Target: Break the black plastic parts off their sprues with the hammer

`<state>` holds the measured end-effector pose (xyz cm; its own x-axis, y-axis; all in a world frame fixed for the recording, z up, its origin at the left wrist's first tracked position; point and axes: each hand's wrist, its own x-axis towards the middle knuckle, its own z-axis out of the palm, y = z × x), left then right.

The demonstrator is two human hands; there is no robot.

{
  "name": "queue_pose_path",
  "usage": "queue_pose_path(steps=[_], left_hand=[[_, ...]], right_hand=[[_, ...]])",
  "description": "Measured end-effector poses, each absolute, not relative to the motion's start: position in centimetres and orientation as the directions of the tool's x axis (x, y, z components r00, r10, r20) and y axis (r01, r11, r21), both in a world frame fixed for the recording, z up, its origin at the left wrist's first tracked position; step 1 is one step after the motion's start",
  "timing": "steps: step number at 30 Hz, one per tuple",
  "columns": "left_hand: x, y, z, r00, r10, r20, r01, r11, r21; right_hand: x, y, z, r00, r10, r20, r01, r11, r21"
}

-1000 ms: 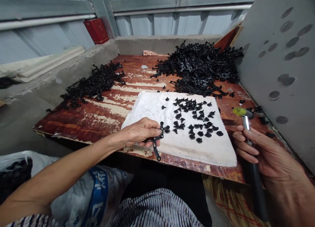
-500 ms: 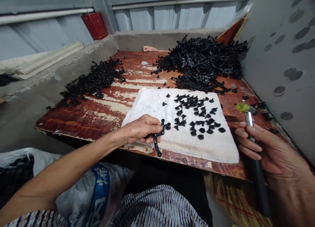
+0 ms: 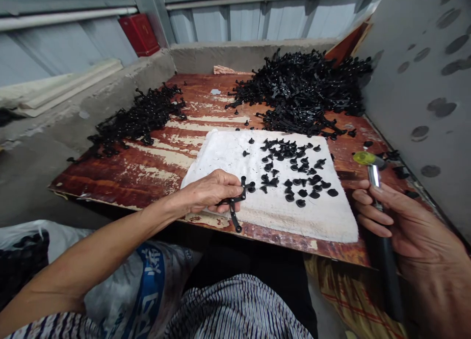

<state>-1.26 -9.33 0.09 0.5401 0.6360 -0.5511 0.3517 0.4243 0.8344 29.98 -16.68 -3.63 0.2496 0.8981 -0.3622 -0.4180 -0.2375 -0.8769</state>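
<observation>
My left hand pinches a black bracket-like part with several arms over the front of a folded white cloth. One arm of the part points down toward me, past the cloth's front edge. On the right, my right hand is wrapped round a hammer with a yellow face, a metal neck and a black handle. Its head is up, clear of the cloth. Small black mushroom-shaped pieces lie scattered over the cloth's right half, some upright and some tipped over.
A large heap of black parts fills the back right of the worn red-brown board. A smaller heap lies at the left. A spotted grey panel borders the right side. A white sack stands below, at left.
The view has shifted very slightly. Both hands keep their places, the left still on the black part and the right still on the hammer.
</observation>
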Motion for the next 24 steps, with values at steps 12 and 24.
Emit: queue_pose_path(steps=[12,24], left_hand=[[-1.0,-9.0,-0.1,0.511,0.673,-0.534,0.391,0.371,0.842],[-1.5,-8.4,0.0,0.520,0.653,-0.551,0.496,0.294,0.817]], right_hand=[[29.3,-16.2,-3.0,0.285,0.895,-0.342,-0.309,-0.252,-0.917],[21.7,-19.7,-1.6,-0.191,0.924,0.331,0.679,0.368,-0.635]])
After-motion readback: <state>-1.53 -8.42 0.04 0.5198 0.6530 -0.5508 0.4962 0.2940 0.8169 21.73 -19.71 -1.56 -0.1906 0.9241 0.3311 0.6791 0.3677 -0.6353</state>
